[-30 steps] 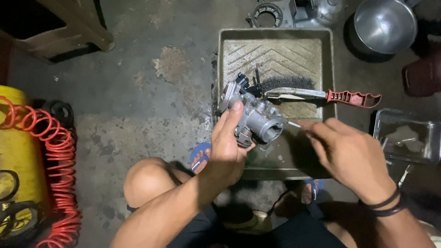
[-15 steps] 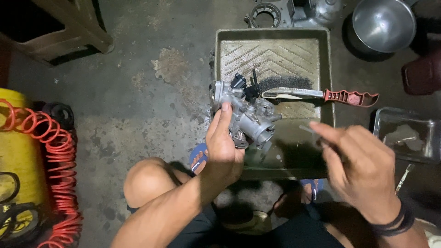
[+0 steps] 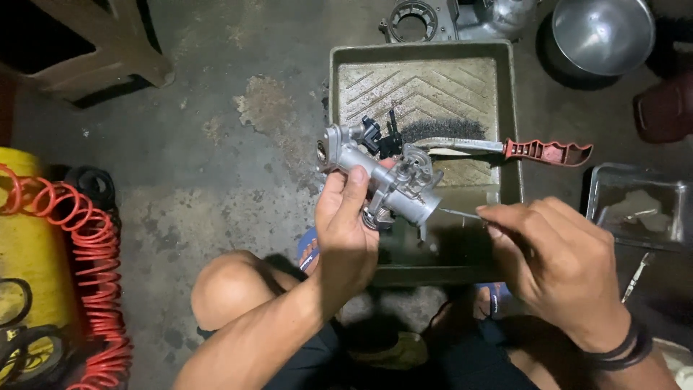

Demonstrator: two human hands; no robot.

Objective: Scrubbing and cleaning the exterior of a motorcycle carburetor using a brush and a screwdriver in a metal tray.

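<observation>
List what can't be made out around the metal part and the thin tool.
- Head view: the thin tool is too small to identify; the right hand hides its handle.
- The left hand covers the metal part's underside.
- The steel bowl is cut off by the top edge.

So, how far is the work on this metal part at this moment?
Apparently done: the metal part is off any machine, held over the grey tray; a wire brush lies in the tray. In hand: the left hand grips the part while the right hand points a thin metal tool at its opening. Left: cannot tell how much; the part is not yet set down.
</observation>
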